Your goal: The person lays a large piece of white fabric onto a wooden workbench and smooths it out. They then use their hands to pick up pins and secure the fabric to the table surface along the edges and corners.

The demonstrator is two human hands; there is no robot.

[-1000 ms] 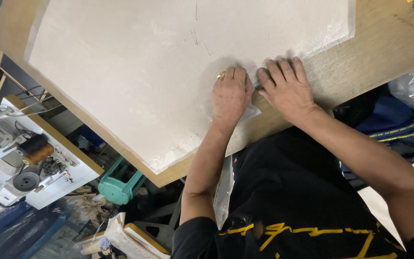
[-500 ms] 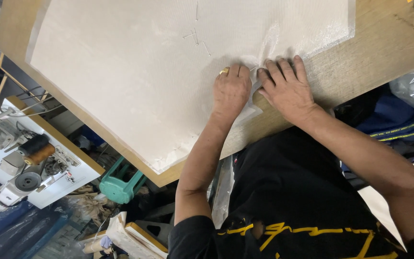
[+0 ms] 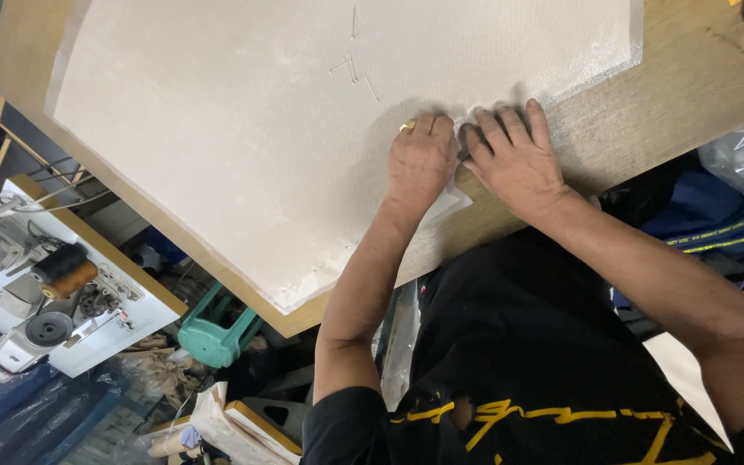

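**A:** What do I have under the hands right now?

**B:** From my feed I see a large sheet of off-white woven fabric (image 3: 243,129) spread flat over a light brown wooden worktable (image 3: 647,103). It covers most of the tabletop, and its near edge runs along the table's front edge. Both hands rest on it near that edge, close to the body.

**A:** How is the left hand set?

**B:** The left hand (image 3: 421,159) lies palm down on the cloth with the fingers curled under at the tips. It grasps nothing that I can make out; it presses on the fabric. A gold ring (image 3: 407,126) sits on one finger.

**A:** And the right?

**B:** The right hand (image 3: 514,159) is just beside it, almost touching, palm down with fingers stretched forward and slightly spread. Flat on the material, not closed around anything. Its fingertips sit where the cloth meets a thin translucent plastic layer (image 3: 600,65) that shows along the fabric's right border.

**A:** Anything marked on the cloth?

**B:** A few short faint lines (image 3: 353,71) just beyond the hands.

**A:** What surrounds the table?

**B:** To the left, lower down, a white sewing machine (image 3: 40,310) with a black thread spool (image 3: 59,261) and an orange one (image 3: 71,279). Near it stands a teal plastic stool (image 3: 217,331).
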